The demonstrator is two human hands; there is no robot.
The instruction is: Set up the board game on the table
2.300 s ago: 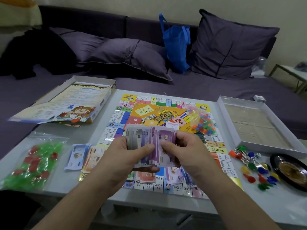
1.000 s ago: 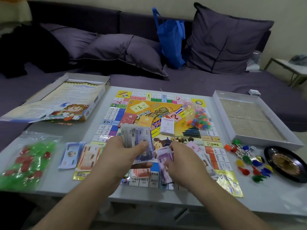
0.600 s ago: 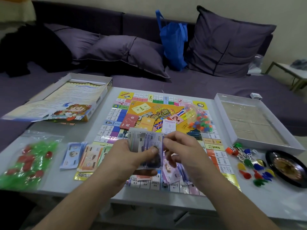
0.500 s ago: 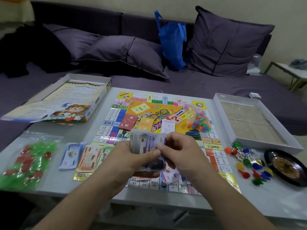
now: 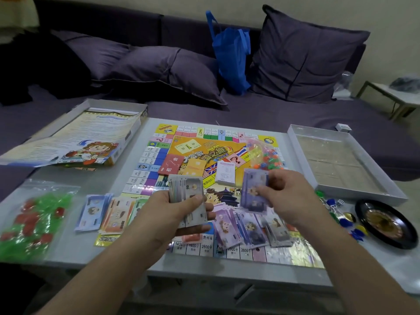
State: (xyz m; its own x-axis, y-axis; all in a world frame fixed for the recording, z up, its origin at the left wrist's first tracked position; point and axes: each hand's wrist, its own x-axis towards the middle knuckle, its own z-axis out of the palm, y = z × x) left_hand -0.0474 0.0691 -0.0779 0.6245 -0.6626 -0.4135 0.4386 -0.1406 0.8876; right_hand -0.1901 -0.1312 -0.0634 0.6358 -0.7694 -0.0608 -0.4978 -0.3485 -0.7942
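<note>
Board game: the colourful game board lies flat in the middle of the white table, its near edge close to the table's front edge.
Left hand: the left hand holds a thick stack of paper money above the near part of the board, with the thumb across the front of the stack and the fingers curled behind it.
Right hand: the right hand pinches a purple note between thumb and fingers, raised above the board and apart from the stack.
Notes on the board: several purple notes lie spread in a loose fan on the near squares, below the two hands.
Cards: a red card deck, an orange card deck and a white card deck lie near the board's centre.
Small bag: a clear bag of coloured beads rests on the far right part of the board.
Left of the board: more piles of notes lie on the table, then a bag of green and red pieces near the left edge.
Box lid: the box lid with a printed sheet in it sits at the far left corner.
Box tray: the box tray sits at the right side of the table.
Right of the board: coloured pawns and a black roulette wheel lie in front of the tray.
</note>
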